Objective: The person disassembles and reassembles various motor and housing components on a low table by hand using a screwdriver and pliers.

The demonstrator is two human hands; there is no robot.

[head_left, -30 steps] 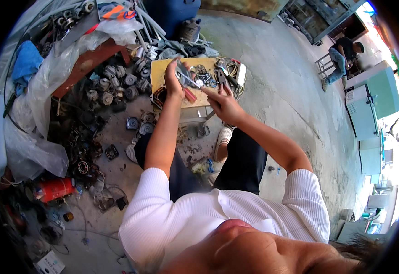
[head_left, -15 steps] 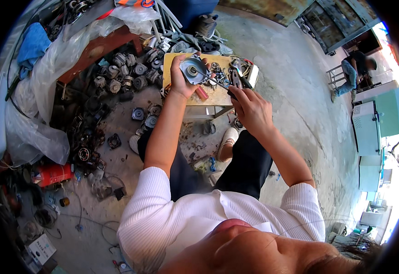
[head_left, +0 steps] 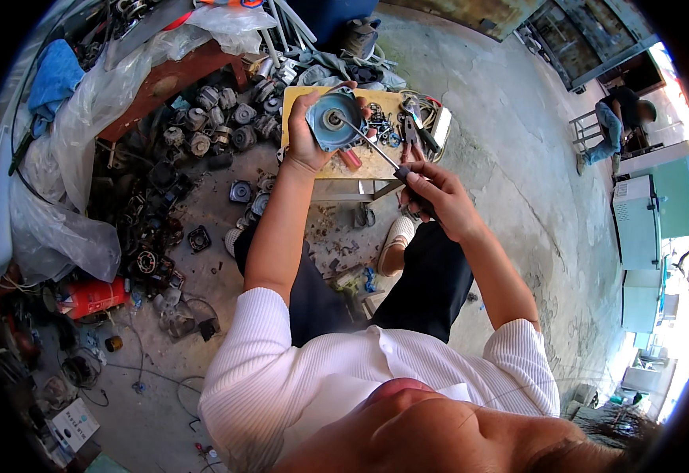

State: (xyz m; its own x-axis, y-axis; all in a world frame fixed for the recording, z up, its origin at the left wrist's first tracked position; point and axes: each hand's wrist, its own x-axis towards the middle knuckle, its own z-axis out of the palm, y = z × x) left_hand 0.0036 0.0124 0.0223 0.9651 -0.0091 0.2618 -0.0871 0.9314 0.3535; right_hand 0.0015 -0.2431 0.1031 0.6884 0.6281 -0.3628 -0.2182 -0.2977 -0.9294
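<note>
My left hand [head_left: 306, 135] grips a round metal motor end cover [head_left: 343, 106] by its rim, its hollow inside facing up, above a small yellow-topped table [head_left: 384, 167]. A screwdriver [head_left: 376, 147] is in my right hand [head_left: 439, 197], fingers wrapped round its dark handle. Its long shaft slants up to the left, and the tip is at the hub in the middle of the cover. Below the cover a red cylindrical piece [head_left: 350, 158] lies on the table. Pliers [head_left: 413, 126] and several small dark metal parts [head_left: 384, 124] lie to its right.
Used motor parts [head_left: 202, 118] are heaped on the floor to the left, with a red canister [head_left: 92, 297] nearer me. Plastic sheeting [head_left: 68, 229] hangs from a reddish bench [head_left: 163, 94]. At the far right a person [head_left: 616, 118] sits near pale green cabinets [head_left: 636, 221].
The cover has tilted so more of its inside faces me. My right hand has drawn back slightly toward me, showing more of the screwdriver's shaft and handle.
</note>
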